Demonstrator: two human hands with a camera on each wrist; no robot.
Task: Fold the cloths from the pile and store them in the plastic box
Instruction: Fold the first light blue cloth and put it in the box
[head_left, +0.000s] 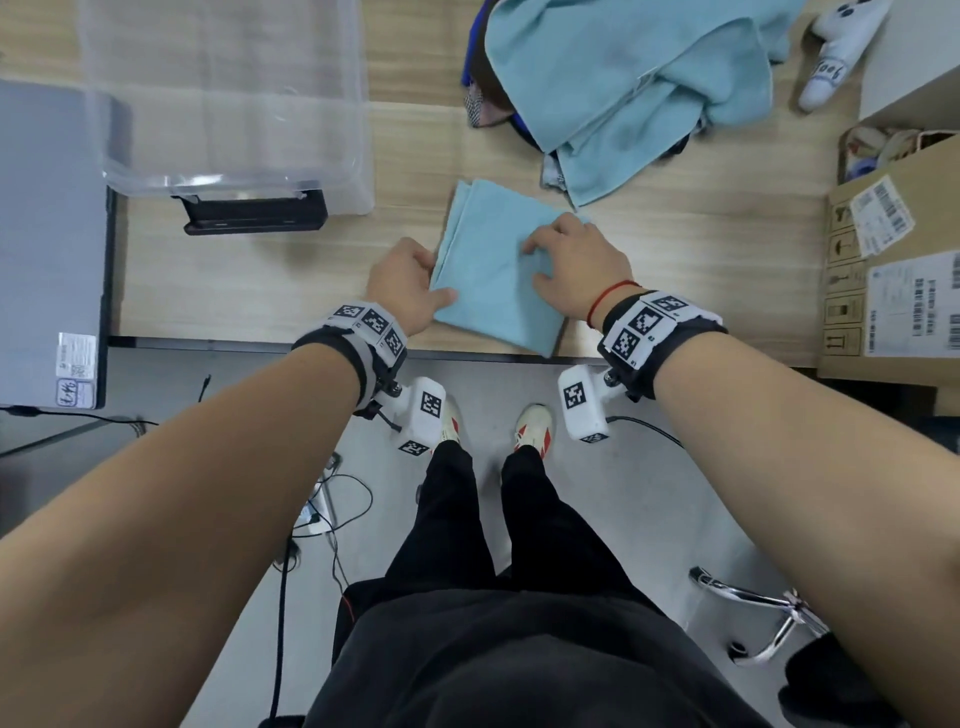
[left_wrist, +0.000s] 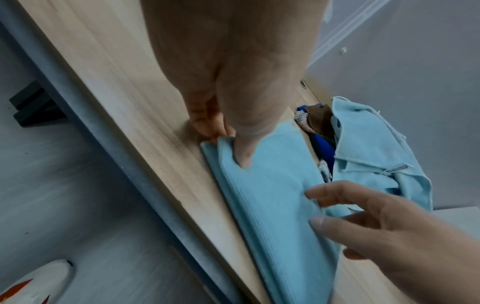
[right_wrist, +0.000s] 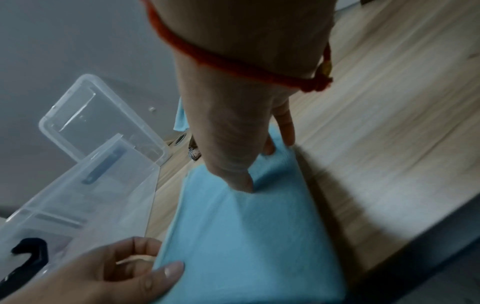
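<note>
A folded light blue cloth (head_left: 488, 291) (left_wrist: 272, 205) (right_wrist: 246, 236) lies flat on the wooden table near its front edge. My left hand (head_left: 439, 275) (left_wrist: 231, 146) (right_wrist: 155, 257) pinches its left edge, thumb on top and fingers beneath. My right hand (head_left: 535, 265) (left_wrist: 317, 205) (right_wrist: 259, 166) holds the right side, thumb pressed on the fabric and fingers curled at the edge. The pile of cloths (head_left: 623, 78) (left_wrist: 369, 148), mostly light blue, sits behind to the right. The clear plastic box (head_left: 234, 171) (right_wrist: 103, 185) stands open at the back left.
A grey flat case (head_left: 47, 234) lies at the table's left end. Cardboard boxes (head_left: 893, 270) stand at the right. A white soft toy (head_left: 836, 57) lies far right behind the pile. A chair base (head_left: 763, 618) is on the floor to my right.
</note>
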